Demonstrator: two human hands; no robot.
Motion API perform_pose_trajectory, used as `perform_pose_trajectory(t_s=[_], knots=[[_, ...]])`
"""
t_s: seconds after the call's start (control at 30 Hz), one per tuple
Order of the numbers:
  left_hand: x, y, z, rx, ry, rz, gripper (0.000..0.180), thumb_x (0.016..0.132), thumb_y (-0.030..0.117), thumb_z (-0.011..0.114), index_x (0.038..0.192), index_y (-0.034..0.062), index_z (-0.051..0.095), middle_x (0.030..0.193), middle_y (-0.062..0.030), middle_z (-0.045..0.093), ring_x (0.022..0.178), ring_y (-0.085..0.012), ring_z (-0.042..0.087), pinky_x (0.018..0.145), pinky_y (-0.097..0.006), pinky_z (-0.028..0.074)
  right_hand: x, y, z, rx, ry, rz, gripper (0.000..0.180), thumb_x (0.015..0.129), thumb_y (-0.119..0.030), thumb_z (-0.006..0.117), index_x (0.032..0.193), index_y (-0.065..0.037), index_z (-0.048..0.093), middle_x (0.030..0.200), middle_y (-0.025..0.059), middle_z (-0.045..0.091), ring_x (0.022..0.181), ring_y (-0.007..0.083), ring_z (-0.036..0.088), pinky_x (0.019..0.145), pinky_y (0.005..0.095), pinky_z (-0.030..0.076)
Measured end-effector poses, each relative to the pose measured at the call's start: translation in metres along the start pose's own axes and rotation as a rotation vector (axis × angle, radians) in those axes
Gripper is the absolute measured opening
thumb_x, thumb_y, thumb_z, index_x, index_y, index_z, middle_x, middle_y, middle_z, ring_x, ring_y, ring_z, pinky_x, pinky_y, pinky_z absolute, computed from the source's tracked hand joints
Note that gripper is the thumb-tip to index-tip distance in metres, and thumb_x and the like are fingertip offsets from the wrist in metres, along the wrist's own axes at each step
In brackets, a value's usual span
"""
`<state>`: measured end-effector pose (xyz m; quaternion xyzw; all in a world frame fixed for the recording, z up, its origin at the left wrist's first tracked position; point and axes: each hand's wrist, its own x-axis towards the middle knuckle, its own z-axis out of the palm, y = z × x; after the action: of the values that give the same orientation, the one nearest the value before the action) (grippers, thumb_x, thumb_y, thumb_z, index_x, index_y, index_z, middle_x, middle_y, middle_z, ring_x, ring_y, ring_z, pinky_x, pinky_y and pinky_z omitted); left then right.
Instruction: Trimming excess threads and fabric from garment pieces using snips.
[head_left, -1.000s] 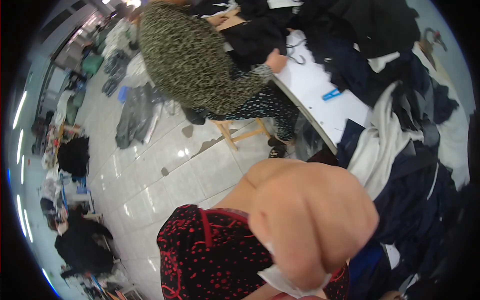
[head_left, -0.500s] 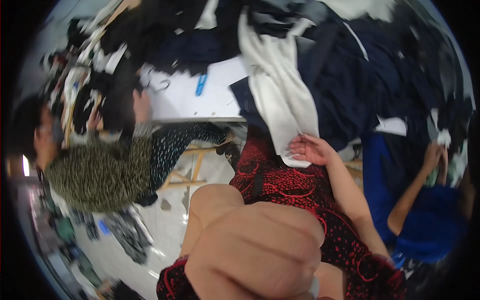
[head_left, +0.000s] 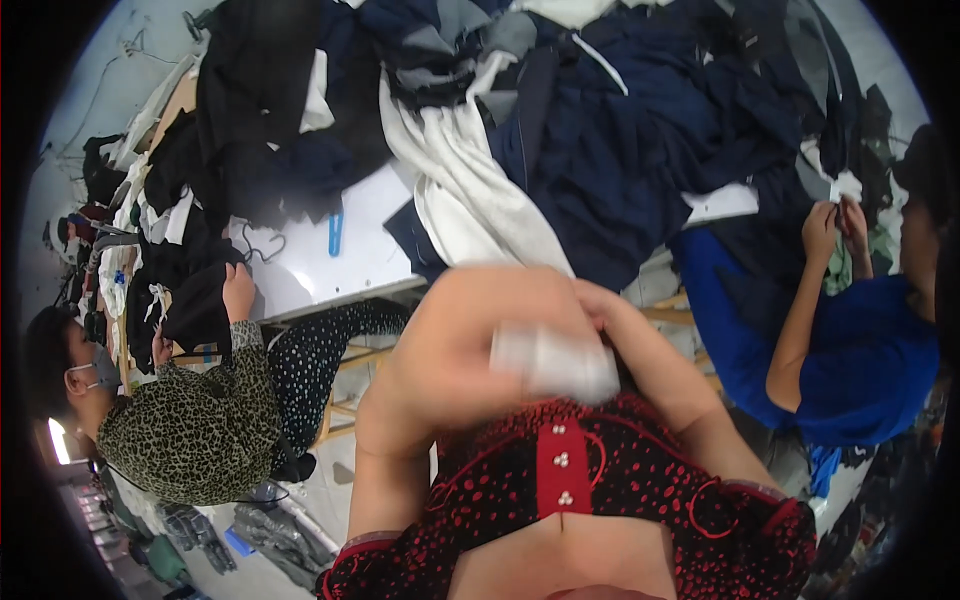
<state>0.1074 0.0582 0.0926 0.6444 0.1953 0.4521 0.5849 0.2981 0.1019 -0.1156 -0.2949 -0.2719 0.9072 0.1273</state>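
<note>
My left hand [head_left: 480,345] is raised close to the camera in front of my chest, smeared by motion. It is closed, with a small white blurred object [head_left: 555,365] at its fingers; the kind cannot be made out. Behind it, my right hand [head_left: 598,303] shows only in part, its fingers mostly hidden, near the lower end of a long white cloth [head_left: 490,190]. That cloth hangs from the table over dark garments towards my lap, and its near end is covered by my left hand.
Dark navy garments [head_left: 660,140] are heaped across the white table [head_left: 375,235], where a blue tool [head_left: 335,232] lies. A co-worker in a patterned top [head_left: 190,435] sits at the left handling black cloth. Another in blue [head_left: 850,355] works at the right with white material.
My left hand has risen from low near the camera to in front of my right hand, bringing the white object into sight. The view has shifted, so the table things appear further left.
</note>
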Motion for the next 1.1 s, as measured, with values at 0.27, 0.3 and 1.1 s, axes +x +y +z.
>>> perform_pose_trajectory(t_s=[0.27,0.3,1.1], knots=[[-0.011,-0.071,-0.024,-0.317,0.348,-0.350,0.026,0.072,0.007,0.064,0.095,0.0021,0.053,0.084,-0.0031,0.057,0.079,-0.0090,0.054,0.069,-0.022,0.042,-0.025,-0.058,0.049,0.016,-0.157,-0.496,0.039,0.088,-0.028,0.049,0.111,0.002,0.046,0.102,0.0134,0.058,0.090,0.0220,0.060,0.083,0.0366,0.046],[-0.009,-0.067,-0.022,-0.321,0.377,-0.341,0.026,0.072,0.006,0.064,0.095,0.0024,0.053,0.084,-0.0028,0.056,0.078,-0.0090,0.054,0.069,-0.022,0.042,-0.028,-0.059,0.047,0.035,-0.169,-0.516,0.039,0.087,-0.030,0.049,0.111,0.002,0.048,0.102,0.0125,0.057,0.090,0.0211,0.059,0.081,0.0366,0.047],[0.014,-0.107,0.051,0.732,-0.555,-0.321,0.032,0.072,0.001,0.054,0.102,0.0015,0.045,0.085,-0.0159,0.056,0.075,-0.0257,0.057,0.068,-0.030,0.044,-0.110,0.014,0.030,-0.958,0.360,-0.583,0.034,0.075,-0.022,0.063,0.100,0.000,0.057,0.084,0.0129,0.064,0.073,0.0195,0.063,0.069,0.0307,0.048]])
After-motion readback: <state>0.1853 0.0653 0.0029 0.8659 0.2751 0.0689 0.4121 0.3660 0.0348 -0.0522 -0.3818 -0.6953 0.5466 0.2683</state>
